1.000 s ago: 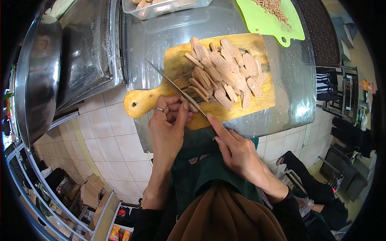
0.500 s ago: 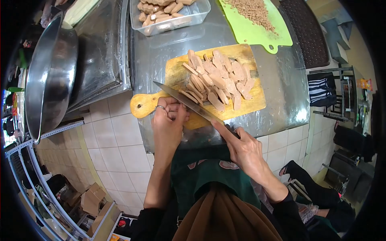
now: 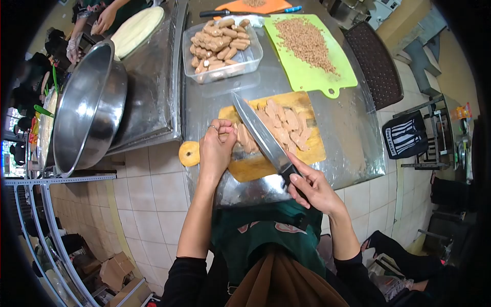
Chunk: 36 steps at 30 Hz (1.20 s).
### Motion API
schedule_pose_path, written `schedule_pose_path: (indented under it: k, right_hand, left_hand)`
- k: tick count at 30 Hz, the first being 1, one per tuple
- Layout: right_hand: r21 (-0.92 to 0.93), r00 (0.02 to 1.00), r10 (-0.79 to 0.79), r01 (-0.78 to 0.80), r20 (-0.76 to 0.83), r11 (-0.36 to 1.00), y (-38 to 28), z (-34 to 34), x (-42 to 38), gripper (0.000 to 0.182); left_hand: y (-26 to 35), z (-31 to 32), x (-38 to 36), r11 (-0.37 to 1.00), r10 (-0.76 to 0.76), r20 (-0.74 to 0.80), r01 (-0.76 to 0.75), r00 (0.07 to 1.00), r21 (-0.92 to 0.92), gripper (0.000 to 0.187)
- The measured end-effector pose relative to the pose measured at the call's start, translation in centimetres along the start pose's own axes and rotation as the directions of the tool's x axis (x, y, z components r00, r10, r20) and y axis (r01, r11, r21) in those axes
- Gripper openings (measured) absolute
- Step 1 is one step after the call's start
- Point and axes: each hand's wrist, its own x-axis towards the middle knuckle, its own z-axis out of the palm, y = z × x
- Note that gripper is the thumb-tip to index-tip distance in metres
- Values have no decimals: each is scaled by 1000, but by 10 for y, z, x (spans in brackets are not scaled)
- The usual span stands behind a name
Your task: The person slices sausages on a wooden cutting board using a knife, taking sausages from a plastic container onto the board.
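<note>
My right hand (image 3: 313,188) is wrapped round the black handle of a large knife (image 3: 262,134). The blade slants up and left over the wooden cutting board (image 3: 250,169), above the sliced sausage pieces (image 3: 284,125). My left hand (image 3: 219,148) is at the board's left side, its fingers curled beside a few slices (image 3: 246,138) left of the blade. Whether those fingers pinch anything is hidden. The board's round handle end (image 3: 189,153) shows left of my left wrist.
A clear plastic tub (image 3: 253,64) of whole sausages stands behind the board. A green board (image 3: 299,82) carries chopped bits. Further back lies an orange board (image 3: 273,6). On the left are a metal bowl (image 3: 82,112) and another person's hands (image 3: 106,19).
The view has shifted, showing more of the table's far side. The knife is now lifted and turned more upright over the slices. My left hand is still curled near the board's left edge.
</note>
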Motion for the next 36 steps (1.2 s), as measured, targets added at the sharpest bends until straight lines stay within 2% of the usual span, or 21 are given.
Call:
schedule_pose_path:
  k: [4,7,8,11,13,15,18,21,22,25,28,29,31,33,36]
  right_hand:
    - [61,1000,3,-4,8,998,7,-7,0,55]
    - [51,1000,-10,11,-12,999,12,-8,-1,55]
    - [47,1000,-20,21,-17,999,13,-9,-2,55]
    - [39,999,-23,25,-37,999,13,-11,-3,56]
    - [21,998,-35,36,-52,999,15,-12,-3,56]
    - [7,997,-42,43,-65,999,15,-11,-4,56]
    - [-16,997,-44,43,-71,999,18,-12,-4,57]
    - [-36,995,-23,19,-97,999,13,-10,-7,57]
    - [-35,994,-27,24,-102,999,13,-11,-7,57]
    - [-35,993,-33,29,-110,999,17,-10,-8,57]
    - [-89,992,-49,38,-116,995,15,-9,-10,57]
    - [-127,991,-64,49,-118,991,14,-7,-11,57]
    - [-193,990,-89,66,-111,979,12,-2,-15,58]
    - [-253,989,-113,85,-95,964,8,5,-19,58]
    - [-426,952,-305,275,-2,862,23,14,-21,60]
  left_hand:
    - [17,-9,11,991,32,101,-45,994,128,17]
    - [27,-22,31,946,66,153,-111,986,304,20]
    - [34,-25,39,952,90,163,-133,982,276,22]
    - [61,-25,74,824,324,115,-340,939,452,20]
    - [81,-18,107,750,396,120,-396,911,530,19]
    - [70,-8,156,576,479,233,-504,846,644,23]
    - [80,4,206,365,308,539,-620,784,694,19]
    - [76,14,252,386,-37,612,-554,790,738,23]
    - [71,21,258,622,-129,512,-333,849,709,27]
    - [65,23,266,513,-93,571,-452,816,730,28]
    - [31,25,292,634,-46,578,-424,815,647,25]
    - [29,23,289,529,14,597,-513,802,676,21]
    - [69,15,250,286,120,647,-651,753,704,16]
    - [62,13,252,417,203,615,-636,762,650,19]
    - [77,1,233,585,308,515,-586,800,561,28]
